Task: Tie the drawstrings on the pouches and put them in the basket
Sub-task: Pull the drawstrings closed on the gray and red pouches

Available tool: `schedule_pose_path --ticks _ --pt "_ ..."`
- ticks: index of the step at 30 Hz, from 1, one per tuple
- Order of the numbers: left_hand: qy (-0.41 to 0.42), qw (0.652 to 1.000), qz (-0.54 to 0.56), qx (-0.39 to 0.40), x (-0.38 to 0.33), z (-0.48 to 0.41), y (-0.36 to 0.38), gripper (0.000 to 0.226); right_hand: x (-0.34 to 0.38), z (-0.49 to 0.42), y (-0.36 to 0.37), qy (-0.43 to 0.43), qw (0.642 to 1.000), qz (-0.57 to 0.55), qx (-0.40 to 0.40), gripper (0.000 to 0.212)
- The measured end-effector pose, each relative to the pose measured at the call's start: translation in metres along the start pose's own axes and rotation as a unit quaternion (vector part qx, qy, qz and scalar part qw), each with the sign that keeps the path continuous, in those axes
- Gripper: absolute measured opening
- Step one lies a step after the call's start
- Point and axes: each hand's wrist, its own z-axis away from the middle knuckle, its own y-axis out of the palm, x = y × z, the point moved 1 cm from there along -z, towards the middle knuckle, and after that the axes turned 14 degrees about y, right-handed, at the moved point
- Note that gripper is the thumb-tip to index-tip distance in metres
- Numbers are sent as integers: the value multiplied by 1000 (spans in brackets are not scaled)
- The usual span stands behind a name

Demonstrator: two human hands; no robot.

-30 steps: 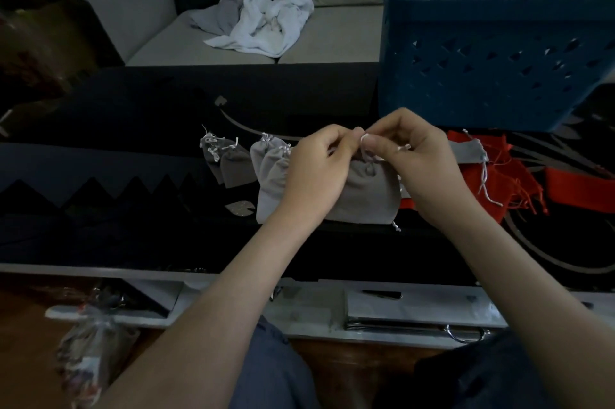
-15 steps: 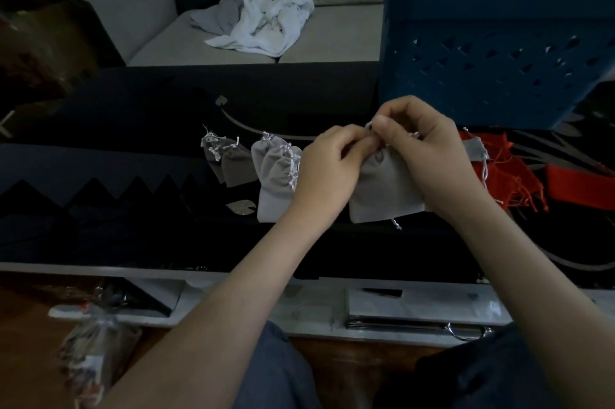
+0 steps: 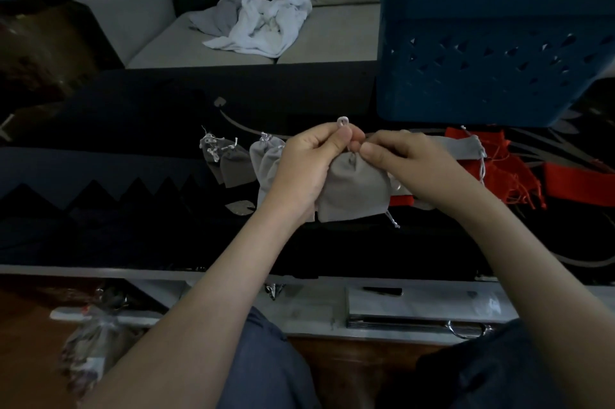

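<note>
Both hands pinch a grey pouch at its neck: left hand holds the drawstring loop (right hand beside it), near the blue basket.

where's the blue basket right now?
Head view, upper right: the blue basket sits at the far right of the dark table, just behind the red pouches and beyond the right hand, which holds the grey pouch with the left hand.
</note>
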Motion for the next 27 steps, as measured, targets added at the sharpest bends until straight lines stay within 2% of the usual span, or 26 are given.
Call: schedule_pose_path --ticks 4,9,13,16,18,22,25,27 --pt "-17 999 -42 17 0 2 -2 26 -2 1 -1 57 995 -52 61 35" --pt "-19 995 -101 11 2 1 -3 4 -6 -1 -2 99 995 0 29 39" --pt "-14 991 -132 11 3 0 -5 12 -5 1 -6 149 975 -162 16 38" --pt "-8 989 -147 9 4 -1 -3 19 0 2 -5 133 950 -281 18 33" --pt "-4 989 -149 9 5 -1 -2 22 3 3 -2 101 949 -296 42 27" --pt "-19 990 -139 5 7 0 1 20 5 6 7 20 967 -238 89 23" --pt "-28 990 -140 -9 11 -1 1 11 8 7 10 -22 985 -168 44 22" --pt "-27 992 -126 -14 11 0 0 8 8 6 12 -30 986 -166 12 20"
